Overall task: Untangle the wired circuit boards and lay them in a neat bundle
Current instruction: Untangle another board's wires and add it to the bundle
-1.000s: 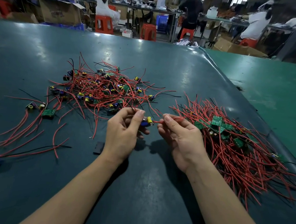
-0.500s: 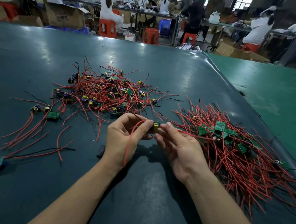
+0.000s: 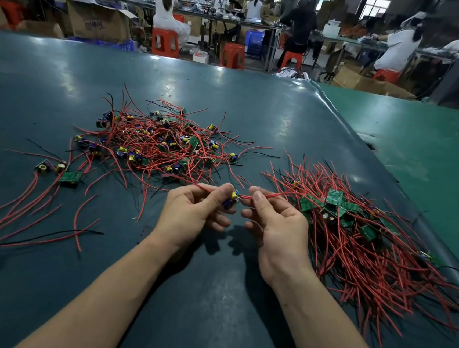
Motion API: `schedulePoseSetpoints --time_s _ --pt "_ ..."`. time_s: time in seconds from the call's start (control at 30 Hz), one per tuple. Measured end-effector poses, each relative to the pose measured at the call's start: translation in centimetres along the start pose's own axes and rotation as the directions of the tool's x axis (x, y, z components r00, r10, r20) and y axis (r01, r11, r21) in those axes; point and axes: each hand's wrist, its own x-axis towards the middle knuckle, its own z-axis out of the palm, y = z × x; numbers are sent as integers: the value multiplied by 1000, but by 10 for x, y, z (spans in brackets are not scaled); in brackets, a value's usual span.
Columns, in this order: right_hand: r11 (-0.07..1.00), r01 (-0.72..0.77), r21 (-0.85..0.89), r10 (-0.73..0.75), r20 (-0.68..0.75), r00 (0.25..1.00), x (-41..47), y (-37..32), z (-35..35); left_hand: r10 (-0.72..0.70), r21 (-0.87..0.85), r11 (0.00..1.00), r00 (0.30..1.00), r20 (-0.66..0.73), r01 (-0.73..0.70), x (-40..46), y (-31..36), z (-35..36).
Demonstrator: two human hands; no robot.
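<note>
Wired circuit board, a little green one with a yellow-and-blue capacitor and thin red leads (image 3: pixel 233 198), is pinched up off the table between my two hands right in front of me. My left hand (image 3: pixel 193 212) grips the component end with thumb and curled fingers, so the heavy bit can't swing around while I sort the wires. My right hand (image 3: pixel 277 223) pinches the red lead just beside the board, thumb on top. I'd say that's the grip for running the wire out straight toward the right.

The loose tangled heap of red-wired boards (image 3: pixel 161 144) sits beyond my left hand, near the middle of the dark green rubbery table mat (image 3: pixel 210 298). It's close enough to pluck from without leaning. One red lead from my left hand trails back toward that heap, and I can't tell if it's fully free or snagged on a neighbour.

The combed bundle of boards with red wires fanned the same way (image 3: pixel 362 237) lies just beside my right hand, boards clustered at the far end and leads streaming toward me. So I reckon this one goes there next, board end matched to the others.

A few stray boards with long red leads (image 3: pixel 63 174) lie well apart on the left, waiting their turn. Plenty left in the heap, so I'm maybe halfway.
</note>
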Motion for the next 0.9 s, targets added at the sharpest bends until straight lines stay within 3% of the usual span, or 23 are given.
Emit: schedulePoseSetpoints --time_s 0.13,0.27,0.4,0.5,0.57,0.77,0.9 --pt "963 158 -219 -113 203 973 1 -5 -5 -41 -100 995 991 -125 28 7 1 1" --pt "935 201 -293 -62 423 904 3 -9 -10 -44 -230 973 991 -127 13 10 2 0" --pt "970 87 -229 -6 334 943 12 -12 -13 -116 -261 958 993 39 122 10 4 5" --pt "981 6 -195 73 392 917 11 -11 -14 -98 -85 990 977 188 115 4 3 5" --pt "981 4 -196 73 387 919 10 -10 -12 -91 -68 991 962 256 112 0 2 5" --pt "986 -26 -163 72 280 957 15 -9 -15 -69 31 998 935 347 62 0 0 4" --pt "968 29 -248 33 241 970 14 -6 -13 -41 127 992 945 324 0 0 -3 3"
